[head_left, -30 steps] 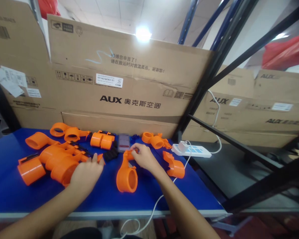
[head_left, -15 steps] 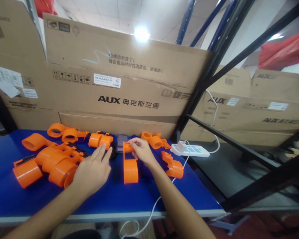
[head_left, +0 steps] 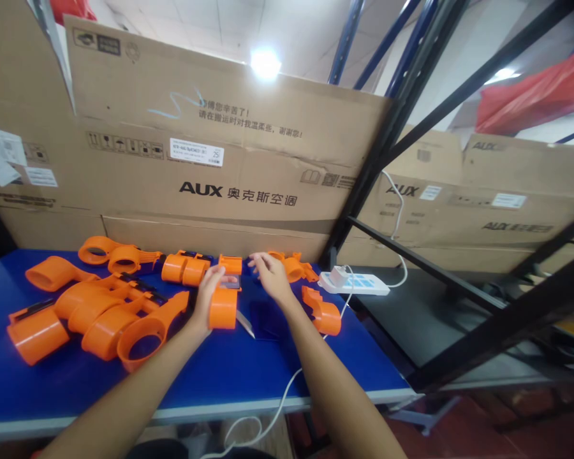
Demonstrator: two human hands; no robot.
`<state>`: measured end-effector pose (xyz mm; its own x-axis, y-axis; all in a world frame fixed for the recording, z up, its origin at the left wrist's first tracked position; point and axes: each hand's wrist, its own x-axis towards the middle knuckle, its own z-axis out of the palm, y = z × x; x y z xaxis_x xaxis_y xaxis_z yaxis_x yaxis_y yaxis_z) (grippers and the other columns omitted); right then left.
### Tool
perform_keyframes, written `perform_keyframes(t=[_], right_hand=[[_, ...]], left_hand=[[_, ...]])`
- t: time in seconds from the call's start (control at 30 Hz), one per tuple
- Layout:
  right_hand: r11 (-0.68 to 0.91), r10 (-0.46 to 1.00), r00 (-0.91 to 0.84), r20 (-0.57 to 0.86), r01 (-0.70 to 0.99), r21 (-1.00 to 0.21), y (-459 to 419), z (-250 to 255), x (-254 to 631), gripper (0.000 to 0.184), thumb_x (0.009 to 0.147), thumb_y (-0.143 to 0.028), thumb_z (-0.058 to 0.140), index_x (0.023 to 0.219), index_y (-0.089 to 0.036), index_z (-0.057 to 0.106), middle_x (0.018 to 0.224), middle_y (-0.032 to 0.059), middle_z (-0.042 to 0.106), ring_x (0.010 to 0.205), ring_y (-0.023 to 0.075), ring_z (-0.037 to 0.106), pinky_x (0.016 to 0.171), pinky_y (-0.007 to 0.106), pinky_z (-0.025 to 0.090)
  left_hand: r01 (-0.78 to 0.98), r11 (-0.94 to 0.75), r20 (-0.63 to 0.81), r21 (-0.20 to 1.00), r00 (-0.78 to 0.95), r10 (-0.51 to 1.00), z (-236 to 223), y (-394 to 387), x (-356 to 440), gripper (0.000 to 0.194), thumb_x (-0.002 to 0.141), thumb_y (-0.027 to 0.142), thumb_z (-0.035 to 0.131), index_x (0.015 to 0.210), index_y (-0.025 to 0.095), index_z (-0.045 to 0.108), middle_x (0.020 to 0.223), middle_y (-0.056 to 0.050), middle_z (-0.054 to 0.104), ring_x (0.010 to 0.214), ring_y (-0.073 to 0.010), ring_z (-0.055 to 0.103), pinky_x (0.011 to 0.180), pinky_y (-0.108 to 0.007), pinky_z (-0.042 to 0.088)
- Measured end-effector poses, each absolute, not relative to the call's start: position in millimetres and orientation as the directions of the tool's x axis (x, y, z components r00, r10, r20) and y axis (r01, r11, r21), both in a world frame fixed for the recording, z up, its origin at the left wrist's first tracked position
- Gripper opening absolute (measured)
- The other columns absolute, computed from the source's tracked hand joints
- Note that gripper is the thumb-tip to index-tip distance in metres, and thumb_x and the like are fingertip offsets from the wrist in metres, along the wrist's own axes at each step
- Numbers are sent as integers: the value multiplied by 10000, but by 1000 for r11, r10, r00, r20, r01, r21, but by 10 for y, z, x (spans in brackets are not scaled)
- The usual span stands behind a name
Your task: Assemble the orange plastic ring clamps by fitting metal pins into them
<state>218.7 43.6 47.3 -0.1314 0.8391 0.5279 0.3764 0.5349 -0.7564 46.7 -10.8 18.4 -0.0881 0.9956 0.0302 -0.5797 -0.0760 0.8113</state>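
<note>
My left hand [head_left: 205, 299] is wrapped around an orange tape dispenser [head_left: 223, 308], held upright over the blue table. Its wide ring is at the bottom and its narrow end at the top. Just right of it, apart from the dispenser, my right hand [head_left: 271, 278] has loosely bent fingers and nothing visible in them. Left of my left hand lies a cluster of orange tape dispensers [head_left: 108, 331], some with black strips. A phone [head_left: 233, 282] is partly hidden behind the held dispenser. A pale pointed object [head_left: 245, 324] lies below, too blurred to name.
More orange dispensers [head_left: 294, 268] lie at the back and right [head_left: 326, 317]. A white power strip [head_left: 354, 284] with a plug sits at the right edge, and its white cable [head_left: 287, 389] crosses the table. Cardboard boxes [head_left: 210, 159] and a black rack post [head_left: 363, 191] stand behind.
My left hand has moved right and taken hold of the tape dispenser. My right hand has let go of its upper end and drawn slightly away. The view has shifted a little.
</note>
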Motion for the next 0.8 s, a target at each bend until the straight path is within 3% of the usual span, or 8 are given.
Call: perform_keyframes(t=[0.13, 0.27, 0.4, 0.53, 0.8], right_hand=[[530, 822, -277, 498, 694, -488, 426, 353, 2360, 191, 931, -327, 580, 867, -195, 702, 862, 53, 712, 850, 198, 617, 826, 320, 453], [525, 831, -386, 402, 783, -333, 355, 280, 2453, 134, 911, -289, 627, 895, -187, 712, 916, 75, 683, 906, 213, 570, 856, 333, 406], [594, 801, -515, 305, 746, -301, 266, 278, 2449, 203, 878, -390, 711, 981, -216, 725, 1011, 75, 647, 990, 234, 532, 896, 360, 371], [659, 750, -631, 196, 693, -291, 152, 311, 2357, 355, 779, -515, 798, 988, -236, 737, 1039, 75, 612, 1018, 254, 496, 894, 375, 352], [661, 742, -652, 155, 675, -329, 16, 284, 2139, 202, 754, -310, 774, 917, -205, 718, 959, 50, 648, 930, 224, 513, 824, 321, 346]], left_hand=[[-608, -110, 48, 786, -117, 992, 161, -146, 327, 554, 677, 598, 797, 962, 190, 554, 713, -6, 658, 522, -152, 621, 481, -241, 442], [-535, -196, 103, 822, -199, 975, 168, -177, 292, 501, 701, 586, 782, 930, 203, 556, 661, 23, 623, 475, -110, 534, 469, -225, 386], [-448, -235, 157, 863, -205, 966, 98, -186, 308, 472, 713, 564, 779, 954, 207, 585, 663, 23, 621, 492, -107, 511, 491, -230, 377], [-468, -199, 153, 861, -135, 979, -13, -194, 358, 471, 709, 595, 770, 900, 211, 576, 642, 25, 602, 508, -113, 515, 509, -228, 392], [-488, -109, 88, 866, -67, 994, -83, -210, 456, 493, 705, 615, 779, 846, 187, 577, 574, 28, 581, 465, -98, 484, 500, -222, 397]])
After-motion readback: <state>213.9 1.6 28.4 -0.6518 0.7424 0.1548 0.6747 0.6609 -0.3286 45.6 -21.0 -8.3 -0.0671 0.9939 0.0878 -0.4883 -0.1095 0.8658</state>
